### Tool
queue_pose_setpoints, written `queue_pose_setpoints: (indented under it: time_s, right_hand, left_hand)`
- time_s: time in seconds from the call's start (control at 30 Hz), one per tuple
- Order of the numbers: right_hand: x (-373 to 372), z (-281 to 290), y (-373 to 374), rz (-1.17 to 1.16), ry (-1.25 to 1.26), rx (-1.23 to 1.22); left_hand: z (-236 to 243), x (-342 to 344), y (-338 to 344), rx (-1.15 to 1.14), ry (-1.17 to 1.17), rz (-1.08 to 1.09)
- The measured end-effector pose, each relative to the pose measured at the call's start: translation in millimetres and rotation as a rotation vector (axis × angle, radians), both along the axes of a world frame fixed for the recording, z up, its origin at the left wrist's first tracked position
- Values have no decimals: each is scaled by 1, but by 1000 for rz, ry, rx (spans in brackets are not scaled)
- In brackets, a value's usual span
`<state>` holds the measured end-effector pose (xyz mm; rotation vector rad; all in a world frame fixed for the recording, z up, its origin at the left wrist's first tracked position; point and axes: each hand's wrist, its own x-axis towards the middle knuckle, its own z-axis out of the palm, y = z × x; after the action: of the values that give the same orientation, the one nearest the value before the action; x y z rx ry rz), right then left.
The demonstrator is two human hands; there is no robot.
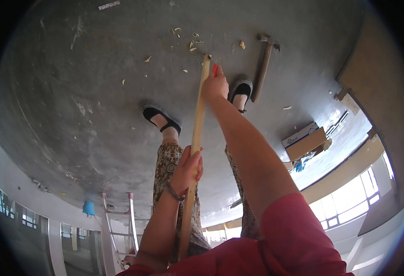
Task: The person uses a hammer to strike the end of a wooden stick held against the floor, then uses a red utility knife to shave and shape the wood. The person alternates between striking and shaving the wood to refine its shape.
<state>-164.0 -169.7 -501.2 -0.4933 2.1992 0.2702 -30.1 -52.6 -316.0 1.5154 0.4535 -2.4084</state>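
A long, narrow wooden strip (198, 124) runs from near my body out to just above the floor between my feet. My left hand (187, 171) is wrapped round its middle. Near the far end, my right hand (216, 87) is closed on a red-handled knife (215, 70), held against the right side of the strip. Most of the knife is hidden by my fingers, and its blade is too small to make out clearly. Pale wood shavings (192, 43) lie scattered around the strip's tip. A claw hammer (263, 69) with a wooden handle rests to the right of my right hand.
My black shoes (155, 113) stand on the grey floor (96, 69) either side of the strip. An open cardboard box (307, 143) sits at the right. A ladder (119, 221) and a blue bucket (88, 208) are at lower left. Brown board (372, 69) borders the right side.
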Motion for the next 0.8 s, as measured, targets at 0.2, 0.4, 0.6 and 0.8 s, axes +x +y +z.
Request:
queue_pose_setpoints:
  time_s: [0.2,0.4,0.6,0.8]
  right_hand:
    - [-31,-30,-24,797,-238,333]
    - [-25,-5,-40,447,-33,92]
    - [-35,-1,-5,716,-24,63]
    - [-37,-14,9,580,-116,-6]
  left_hand:
    - [-4,-6,1,-161,-149,-251]
    - [-11,4,4,156,261,397]
    - [-10,1,5,309,526,813]
    - [-8,-2,1,328,562,908]
